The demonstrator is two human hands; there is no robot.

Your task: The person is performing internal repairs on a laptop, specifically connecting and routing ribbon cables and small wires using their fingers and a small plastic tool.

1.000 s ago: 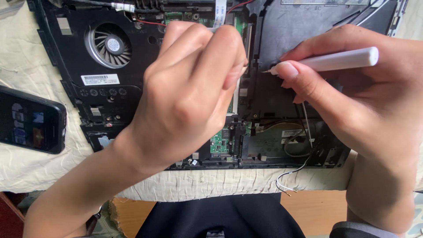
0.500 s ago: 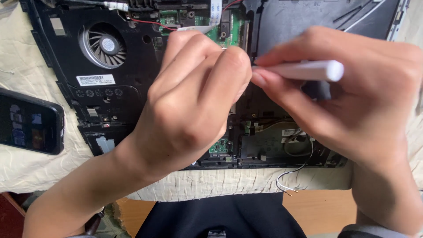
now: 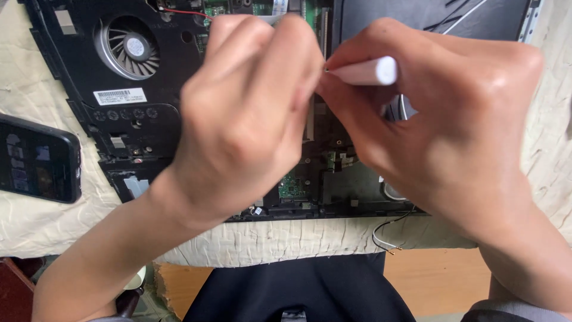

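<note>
Lying at the far left on the cream cloth (image 3: 42, 232), a dark phone (image 3: 37, 158) sits just beside the left edge of the opened laptop (image 3: 119, 128), with a narrow strip of cloth between them. The laptop's black base runs off the top of the view; its near edge stops short of the cloth's front hem, leaving a band of open cloth there. A round fan (image 3: 128, 48) shows in the upper left of the base, uncovered and well clear of both hands.

The left hand (image 3: 244, 113) hovers over the middle of the base with its fingers curled and pressed together; the tips meet the tip of a white tool (image 3: 363, 71), though what, if anything, they pinch is hidden behind the knuckles. A green board (image 3: 292, 186) shows below this hand near the laptop's front edge.

The right hand (image 3: 441, 131) pinches the white tool between thumb and fingers, its blunt end pointing toward the camera and its tip meeting the left fingertips above the laptop's centre. Loose wires (image 3: 387, 234) trail off the front edge onto the cloth below the right wrist.
</note>
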